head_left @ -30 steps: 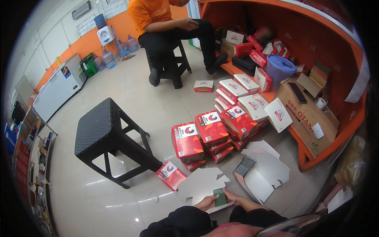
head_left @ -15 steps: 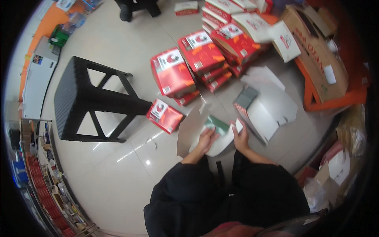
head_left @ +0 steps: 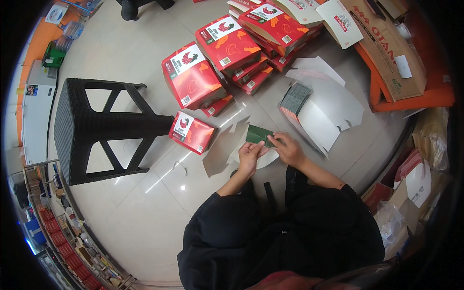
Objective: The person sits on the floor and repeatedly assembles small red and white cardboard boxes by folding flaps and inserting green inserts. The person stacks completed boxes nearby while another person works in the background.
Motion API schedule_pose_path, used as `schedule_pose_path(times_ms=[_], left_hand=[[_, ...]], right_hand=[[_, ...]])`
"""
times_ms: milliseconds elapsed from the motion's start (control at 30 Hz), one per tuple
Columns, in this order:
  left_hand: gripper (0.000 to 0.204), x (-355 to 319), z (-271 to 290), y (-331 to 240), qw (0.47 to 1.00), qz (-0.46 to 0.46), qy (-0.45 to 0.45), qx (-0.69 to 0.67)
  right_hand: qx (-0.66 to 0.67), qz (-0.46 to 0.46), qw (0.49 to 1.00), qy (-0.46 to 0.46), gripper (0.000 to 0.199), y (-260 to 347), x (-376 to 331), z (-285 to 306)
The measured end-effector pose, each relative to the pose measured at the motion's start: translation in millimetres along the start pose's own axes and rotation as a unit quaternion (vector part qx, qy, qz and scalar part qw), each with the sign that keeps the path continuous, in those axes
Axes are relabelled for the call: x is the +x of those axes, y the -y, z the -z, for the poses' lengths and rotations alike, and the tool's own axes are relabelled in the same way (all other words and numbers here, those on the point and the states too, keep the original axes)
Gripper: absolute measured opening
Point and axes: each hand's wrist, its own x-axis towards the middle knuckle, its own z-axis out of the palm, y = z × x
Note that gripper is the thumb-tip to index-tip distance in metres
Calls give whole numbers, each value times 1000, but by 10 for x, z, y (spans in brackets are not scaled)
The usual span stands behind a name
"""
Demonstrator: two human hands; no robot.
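Note:
A flat, unfolded box blank (head_left: 220,150), white inside with a dark green flap (head_left: 258,135), lies on the pale tiled floor in front of me. My left hand (head_left: 250,153) presses on it just below the green flap. My right hand (head_left: 289,149) pinches the flap's right edge. One small folded red box (head_left: 191,132) sits just left of the blank.
Piles of folded red boxes (head_left: 227,46) stand beyond my hands. A stack of flat blanks (head_left: 316,108) lies to the right, a brown carton (head_left: 386,43) behind it. A black stool (head_left: 104,128) stands at left. Shelves of goods line the lower left.
My view has tipped down from the room toward my lap. Both hands stay on the blank, which now lies nearer the middle of the picture.

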Motion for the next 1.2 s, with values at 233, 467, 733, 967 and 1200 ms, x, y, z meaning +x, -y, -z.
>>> schedule_pose_path(times_ms=[233, 467, 733, 967, 1200], left_hand=[[12, 14, -41, -100, 1000, -18, -8, 9], [14, -60, -116, -119, 999, -14, 50, 17], [16, 4, -2, -46, 999, -48, 8, 5], [14, -18, -17, -75, 999, -45, 9, 29], [11, -80, -111, -143, 998, -51, 27, 20]], right_hand=[[53, 71, 996, 1, 37, -27, 137, 126], [-33, 31, 999, 10, 35, -3, 207, 73], [35, 98, 994, 27, 42, -106, 214, 120], [-44, 99, 994, 9, 41, -14, 242, 106], [-71, 102, 992, 9, 41, -14, 230, 136]])
